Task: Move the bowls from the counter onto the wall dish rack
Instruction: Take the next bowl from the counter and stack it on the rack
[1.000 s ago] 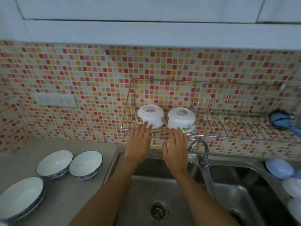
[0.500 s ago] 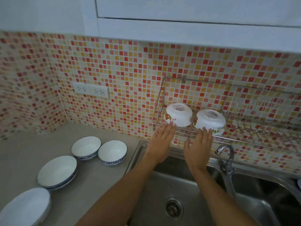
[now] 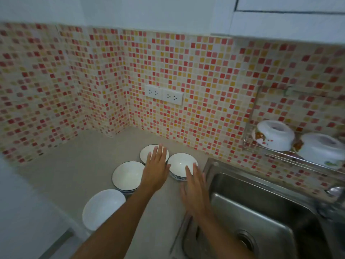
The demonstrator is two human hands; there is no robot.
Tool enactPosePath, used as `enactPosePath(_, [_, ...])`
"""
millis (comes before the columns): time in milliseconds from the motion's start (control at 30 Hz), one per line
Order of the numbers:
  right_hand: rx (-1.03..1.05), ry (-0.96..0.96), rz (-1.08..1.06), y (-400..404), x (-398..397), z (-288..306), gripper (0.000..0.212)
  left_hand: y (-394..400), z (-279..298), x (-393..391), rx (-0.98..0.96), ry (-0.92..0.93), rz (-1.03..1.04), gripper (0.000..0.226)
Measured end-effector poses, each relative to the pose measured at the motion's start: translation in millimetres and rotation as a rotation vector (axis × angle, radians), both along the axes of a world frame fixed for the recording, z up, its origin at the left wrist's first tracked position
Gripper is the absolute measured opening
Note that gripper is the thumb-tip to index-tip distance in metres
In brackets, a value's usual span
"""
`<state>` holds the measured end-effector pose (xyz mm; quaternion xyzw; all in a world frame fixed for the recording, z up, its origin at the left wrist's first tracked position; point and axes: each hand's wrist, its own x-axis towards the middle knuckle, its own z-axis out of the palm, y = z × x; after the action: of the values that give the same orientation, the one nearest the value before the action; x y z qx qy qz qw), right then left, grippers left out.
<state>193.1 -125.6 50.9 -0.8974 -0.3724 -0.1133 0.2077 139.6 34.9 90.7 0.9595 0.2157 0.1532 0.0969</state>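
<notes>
Two small white bowls with blue rims stand upright on the grey counter (image 3: 78, 165). My left hand (image 3: 155, 170) hovers open over the far bowl (image 3: 147, 153), covering its right half. My right hand (image 3: 194, 191) is open, its fingertips over the near edge of the second bowl (image 3: 179, 164). A wider bowl (image 3: 127, 175) and a white plate (image 3: 101, 208) lie nearer to me on the left. On the wire wall rack (image 3: 280, 156) at the right, two white bowls sit upside down, one (image 3: 273, 134) beside the other (image 3: 320, 147).
A steel sink (image 3: 261, 212) lies right of the counter with its drain at the bottom. A tap (image 3: 336, 191) shows at the right edge under the rack. A double wall socket (image 3: 163, 94) sits on the tiled wall behind the bowls.
Both hands left the rack and swung down left over the counter bowls. The view turned left, so the rack now sits at the right edge.
</notes>
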Motion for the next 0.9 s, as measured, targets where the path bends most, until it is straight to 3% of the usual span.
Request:
enactPosePath(167, [-0.055, 0.051, 0.196, 71, -64, -19, 0.053, 81, -37, -92, -0.077, -0.006, 0.246, 0.060])
enactPosePath(400, [-0.219, 0.329, 0.198, 125, -119, -42, 0.038, 126, -93, -183, -0.229, 0.016, 0.436, 0.062])
enactPosePath(567, [-0.278, 0.486, 0.152, 141, -142, -59, 0.050, 128, -116, -203, -0.376, 0.085, 0.456, 0.060])
enactPosePath(700, [-0.318, 0.459, 0.093, 149, -145, -61, 0.039, 126, -125, -205, -0.611, 0.011, 0.470, 0.050])
enactPosePath(900, [-0.231, 0.481, 0.063, 146, -139, -55, 0.031, 123, -113, -197, -0.526, -0.133, 0.481, 0.027])
